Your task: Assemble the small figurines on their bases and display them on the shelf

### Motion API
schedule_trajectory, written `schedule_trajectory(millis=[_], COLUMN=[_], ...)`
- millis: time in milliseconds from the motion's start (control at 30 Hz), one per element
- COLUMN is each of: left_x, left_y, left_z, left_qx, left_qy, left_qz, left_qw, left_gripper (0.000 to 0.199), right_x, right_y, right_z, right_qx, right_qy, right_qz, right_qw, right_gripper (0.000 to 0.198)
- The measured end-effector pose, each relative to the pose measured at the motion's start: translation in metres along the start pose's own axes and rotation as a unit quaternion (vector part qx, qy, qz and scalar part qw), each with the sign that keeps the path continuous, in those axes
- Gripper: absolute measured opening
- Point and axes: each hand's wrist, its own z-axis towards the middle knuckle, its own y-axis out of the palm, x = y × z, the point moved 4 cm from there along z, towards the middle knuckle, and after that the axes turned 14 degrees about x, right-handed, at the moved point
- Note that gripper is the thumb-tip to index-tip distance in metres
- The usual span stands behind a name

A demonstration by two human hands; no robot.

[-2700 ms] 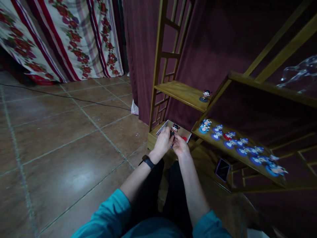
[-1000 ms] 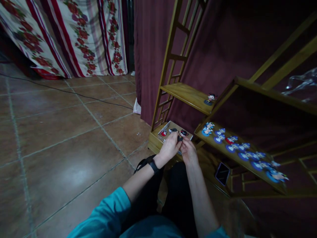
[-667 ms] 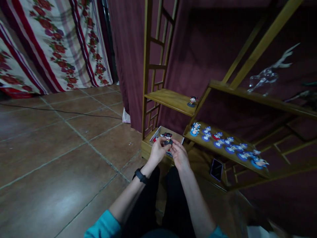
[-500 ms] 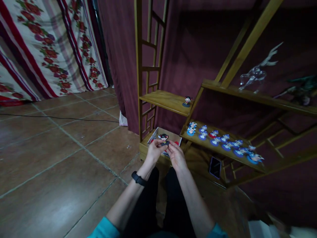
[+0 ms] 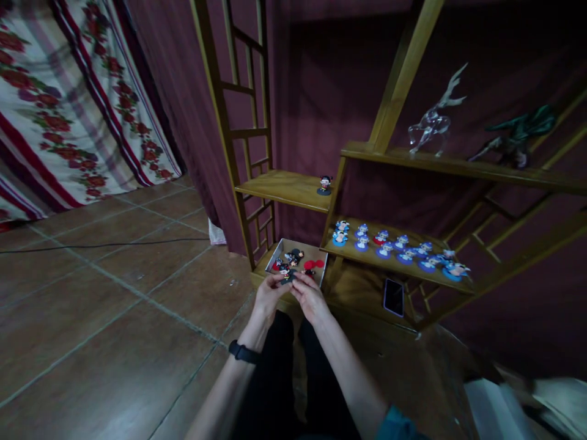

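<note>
Both my hands hold a small figurine with dark hair and a black round base, just above the near edge of an open cardboard box. The fingers of my left hand pinch the base from the left. My right hand grips the same base from the right side. Inside the box lie several similar dark-haired figurines and some red round pieces. A matching figurine stands upright on the small shelf above the box.
On the lower right shelf stand several blue and white figurines. Below them lies a phone. The upper board carries a clear glass deer and a dark green statue. A black cable crosses the tiled floor.
The figurine has tilted and moved lower in my hands, showing more of the box's contents. The camera view has turned slightly right.
</note>
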Motion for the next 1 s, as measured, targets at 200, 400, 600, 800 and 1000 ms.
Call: schedule_trajectory(millis=[200, 400, 600, 800, 1000], left_x=[-0.009, -0.020, -0.034, -0.045, -0.056], left_y=[-0.011, -0.013, -0.008, -0.004, -0.004], left_z=[-0.003, -0.002, 0.001, 0.002, 0.004], left_qx=[-0.026, -0.020, 0.008, 0.040, 0.069], left_qy=[-0.045, -0.051, 0.001, 0.048, 0.089], left_qz=[-0.051, -0.050, -0.023, 0.030, 0.078], left_qw=[0.997, 0.997, 1.000, 0.998, 0.991], left_gripper=[0.042, 0.041, 0.042, 0.041, 0.039], right_x=[0.011, 0.013, 0.015, 0.022, 0.036], right_y=[-0.002, -0.009, -0.022, -0.034, -0.047], right_z=[-0.005, 0.000, 0.010, 0.021, 0.034], right_qx=[-0.025, -0.050, -0.063, -0.080, -0.082], right_qy=[0.009, 0.008, 0.030, 0.076, 0.117], right_qz=[0.003, -0.009, -0.016, -0.021, -0.007], right_qw=[1.000, 0.999, 0.997, 0.994, 0.990], right_gripper=[0.024, 0.026, 0.028, 0.030, 0.038])
